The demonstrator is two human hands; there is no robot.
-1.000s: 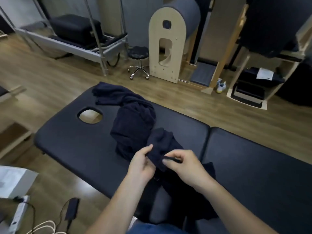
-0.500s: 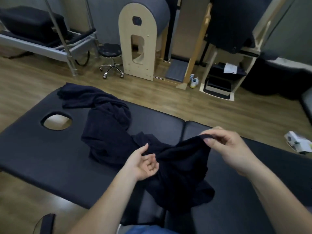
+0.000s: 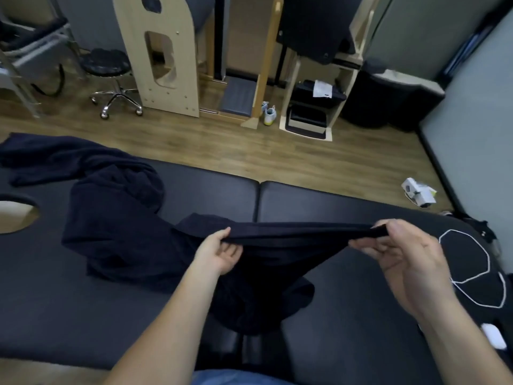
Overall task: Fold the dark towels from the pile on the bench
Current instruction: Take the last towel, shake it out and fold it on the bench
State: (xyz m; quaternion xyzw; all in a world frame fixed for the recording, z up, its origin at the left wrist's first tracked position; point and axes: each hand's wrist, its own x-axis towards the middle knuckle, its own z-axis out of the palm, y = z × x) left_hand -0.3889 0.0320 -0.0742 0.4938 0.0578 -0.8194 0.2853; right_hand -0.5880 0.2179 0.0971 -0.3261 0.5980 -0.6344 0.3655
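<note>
A dark navy towel is stretched by its top edge between my two hands above the black padded bench. My left hand pinches one end of that edge, and my right hand pinches the other end. The rest of the towel hangs down in front of me onto the bench. The pile of dark towels lies crumpled on the bench to the left, touching the held towel.
The bench has a face hole at the far left. A dark cushion with white line pattern sits at the right end. Beyond the bench are wooden floor, a rolling stool, a wooden barrel frame and shelves.
My hands have moved apart, drawing the towel's edge taut between them. My left hand, open half a second ago, now pinches the edge. The view has shifted right.
</note>
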